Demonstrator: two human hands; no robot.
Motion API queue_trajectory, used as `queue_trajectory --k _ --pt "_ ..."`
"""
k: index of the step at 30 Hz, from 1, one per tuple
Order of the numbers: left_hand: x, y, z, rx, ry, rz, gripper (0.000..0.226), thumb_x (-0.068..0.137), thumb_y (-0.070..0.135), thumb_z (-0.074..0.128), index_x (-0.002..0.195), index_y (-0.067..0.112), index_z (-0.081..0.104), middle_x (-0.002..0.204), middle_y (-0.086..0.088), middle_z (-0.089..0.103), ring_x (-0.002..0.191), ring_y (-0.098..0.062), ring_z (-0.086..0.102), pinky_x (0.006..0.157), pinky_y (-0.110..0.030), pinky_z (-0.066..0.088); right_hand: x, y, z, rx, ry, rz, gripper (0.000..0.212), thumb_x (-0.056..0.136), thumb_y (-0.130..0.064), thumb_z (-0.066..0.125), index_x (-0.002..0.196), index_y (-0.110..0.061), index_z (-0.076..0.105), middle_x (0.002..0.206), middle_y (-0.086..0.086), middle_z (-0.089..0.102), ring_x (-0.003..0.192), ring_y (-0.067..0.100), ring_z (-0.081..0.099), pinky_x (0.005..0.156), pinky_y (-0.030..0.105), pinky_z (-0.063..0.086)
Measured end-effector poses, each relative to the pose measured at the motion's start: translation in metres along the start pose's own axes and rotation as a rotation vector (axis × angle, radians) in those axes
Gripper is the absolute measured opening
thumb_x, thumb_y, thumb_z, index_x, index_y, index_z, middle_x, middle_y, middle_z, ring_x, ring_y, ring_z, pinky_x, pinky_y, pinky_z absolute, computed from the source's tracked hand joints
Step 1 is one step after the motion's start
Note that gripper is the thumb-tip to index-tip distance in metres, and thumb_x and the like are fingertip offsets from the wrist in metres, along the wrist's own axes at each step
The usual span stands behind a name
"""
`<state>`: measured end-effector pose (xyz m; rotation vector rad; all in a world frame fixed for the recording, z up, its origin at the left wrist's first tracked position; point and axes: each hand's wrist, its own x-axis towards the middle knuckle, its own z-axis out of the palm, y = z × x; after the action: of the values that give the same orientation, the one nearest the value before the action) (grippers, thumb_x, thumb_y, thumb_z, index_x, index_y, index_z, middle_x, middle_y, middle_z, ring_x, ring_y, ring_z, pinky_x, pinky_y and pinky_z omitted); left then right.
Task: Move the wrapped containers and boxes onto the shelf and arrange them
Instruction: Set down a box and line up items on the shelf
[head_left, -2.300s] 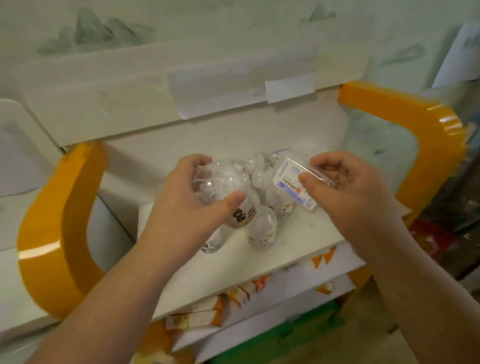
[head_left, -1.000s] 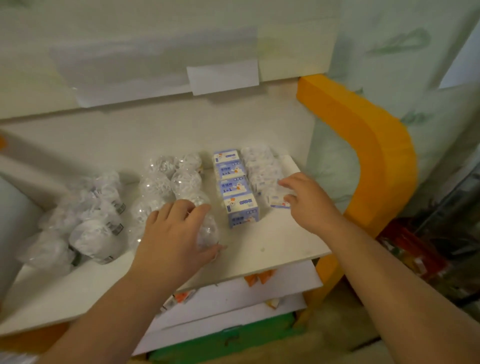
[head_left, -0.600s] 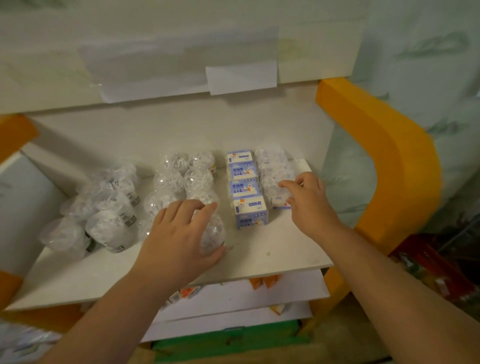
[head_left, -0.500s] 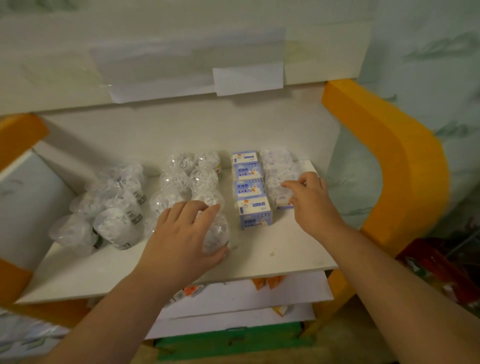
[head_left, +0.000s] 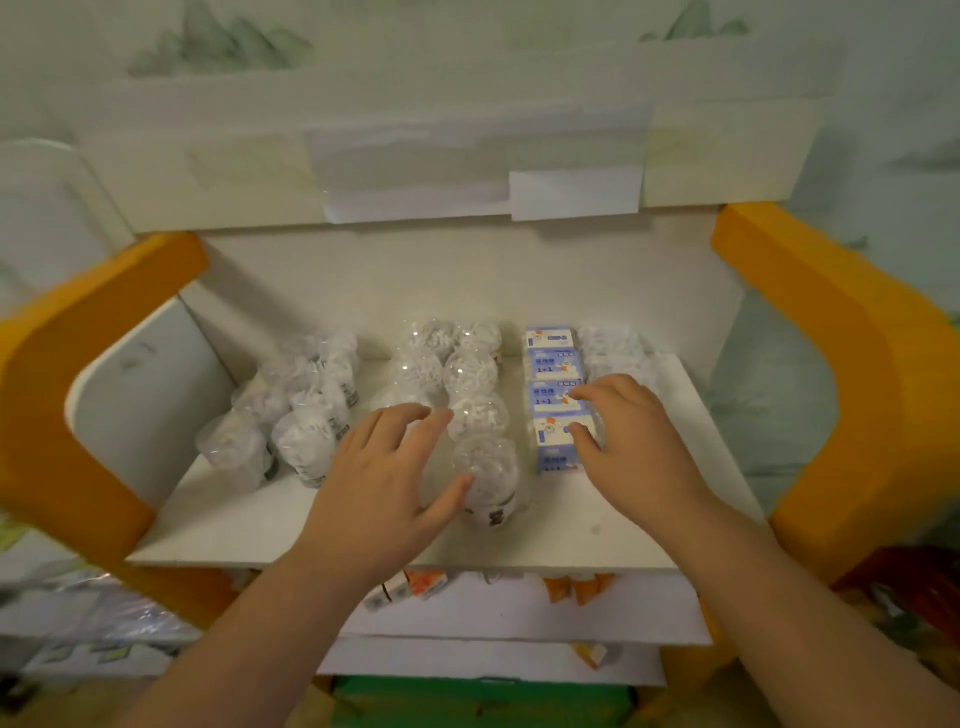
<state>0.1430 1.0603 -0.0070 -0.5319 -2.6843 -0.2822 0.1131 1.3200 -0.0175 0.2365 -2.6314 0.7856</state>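
1. Nearest, low in the frame, the lower shelves (head_left: 498, 613) carry small orange and white cartons (head_left: 415, 584) peeping out under the top board's front edge.
2. Just above, at centre, the left hand (head_left: 389, 483) lies over the nearest wrapped container (head_left: 488, 480). Its fingers are spread and gently bent over the top, with the thumb against the near side. This reads as nudging it into line rather than lifting it.
3. Right of centre, the right hand (head_left: 631, 447) rests on the front blue-and-white box (head_left: 555, 447), fingers slightly apart and curved. Its tips touch the box top and the clear-wrapped packs (head_left: 610, 353) beside it, probably to square the two rows together. Whether it pinches anything I cannot tell.
4. The white shelf (head_left: 613, 525) holds all the goods between orange side panels (head_left: 78, 389).
5. Mid-depth, the containers run back in a double column (head_left: 457, 364), and the boxes form a single file (head_left: 551, 364) just right of it. Rows front to back keep the labels readable.
6. At centre left, a loose cluster of wrapped containers (head_left: 296, 410) stands less tidily and likely still needs arranging.
7. Farthest, paper sheets (head_left: 467, 171) are stuck on the wall above.
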Motion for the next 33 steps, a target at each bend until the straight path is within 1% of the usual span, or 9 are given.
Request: queue_trajectory --k 4,11,16,22,25,27,29,31,33 --pt "-0.014 -0.016 -0.015 -0.061 0.035 -0.079 0.060 0.093 0.058 0.043 0.145 0.028 0.041 0.146 0.003 0.040 0.135 -0.017 0.036 0.110 -0.031 0.027 0.004 -0.050 0.007 0.115 0.021 -0.061 0.032 0.089 -0.021 0.064 0.121 -0.019 0.063 0.120 -0.004 0.056 0.113 0.017 0.052 0.100 0.028 0.042" --pt "-0.042 -0.080 -0.039 -0.090 0.066 -0.253 0.059 0.095 0.058 0.039 0.146 0.030 0.038 0.146 0.010 0.037 0.134 -0.010 0.034 0.106 -0.033 0.041 0.022 -0.138 0.039 0.203 -0.049 -0.166 0.034 0.091 -0.025 0.062 0.124 -0.024 0.060 0.123 -0.009 0.053 0.113 0.010 0.053 0.097 0.027 0.045" --pt "-0.043 -0.131 -0.046 -0.140 0.090 -0.354 0.054 0.096 0.051 0.045 0.145 0.030 0.040 0.146 0.013 0.037 0.135 -0.004 0.030 0.105 -0.020 0.026 0.043 -0.184 0.077 0.169 -0.159 -0.135 0.040 0.092 -0.028 0.059 0.131 -0.025 0.055 0.127 -0.008 0.050 0.112 0.010 0.053 0.097 0.027 0.045" --pt "-0.018 -0.191 -0.027 -0.343 0.016 -0.459 0.059 0.098 0.052 0.042 0.152 0.035 0.025 0.159 0.006 0.023 0.143 -0.017 0.030 0.113 -0.040 0.035 0.079 -0.230 0.119 0.144 -0.312 0.026 0.044 0.096 -0.029 0.051 0.140 -0.025 0.046 0.141 -0.002 0.046 0.112 0.012 0.056 0.094 0.027 0.043" --pt "-0.008 -0.213 -0.016 -0.484 0.024 -0.502 0.059 0.098 0.049 0.044 0.152 0.035 0.025 0.158 0.011 0.025 0.142 -0.011 0.029 0.112 -0.030 0.028 0.096 -0.245 0.139 0.166 -0.403 0.124 0.047 0.097 -0.026 0.048 0.144 -0.022 0.041 0.147 0.004 0.041 0.123 0.022 0.053 0.099 0.033 0.043" --pt "-0.002 -0.220 -0.011 -0.634 0.037 -0.489 0.052 0.100 0.041 0.047 0.149 0.039 0.031 0.146 0.021 0.032 0.129 0.004 0.034 0.104 -0.021 0.028 0.103 -0.251 0.153 0.107 -0.389 0.185 0.047 0.098 -0.023 0.044 0.145 -0.019 0.037 0.149 0.008 0.035 0.123 0.028 0.052 0.101 0.039 0.044" --pt "0.001 -0.225 -0.004 -0.746 0.043 -0.470 0.046 0.100 0.035 0.048 0.144 0.045 0.036 0.144 0.021 0.035 0.126 0.011 0.035 0.107 -0.021 0.031 0.105 -0.255 0.167 0.044 -0.339 0.252 0.045 0.099 -0.022 0.042 0.143 -0.015 0.036 0.148 0.011 0.034 0.126 0.031 0.047 0.102 0.041 0.042" --pt "0.004 -0.230 0.005 -0.795 0.026 -0.497 0.051 0.099 0.036 0.047 0.148 0.036 0.036 0.154 0.011 0.034 0.140 -0.003 0.032 0.116 -0.036 0.030 0.102 -0.257 0.182 0.019 -0.294 0.296 0.046 0.099 -0.023 0.041 0.144 -0.014 0.034 0.145 0.011 0.034 0.126 0.032 0.045 0.100 0.041 0.041" --pt "0.005 -0.229 0.008 -0.785 -0.017 -0.530 0.054 0.099 0.034 0.046 0.152 0.029 0.033 0.159 0.004 0.028 0.147 -0.012 0.023 0.120 -0.041 0.023 0.098 -0.257 0.196 0.024 -0.262 0.325 0.048 0.100 -0.023 0.040 0.146 -0.015 0.030 0.144 0.010 0.035 0.124 0.032 0.046 0.097 0.043 0.043"
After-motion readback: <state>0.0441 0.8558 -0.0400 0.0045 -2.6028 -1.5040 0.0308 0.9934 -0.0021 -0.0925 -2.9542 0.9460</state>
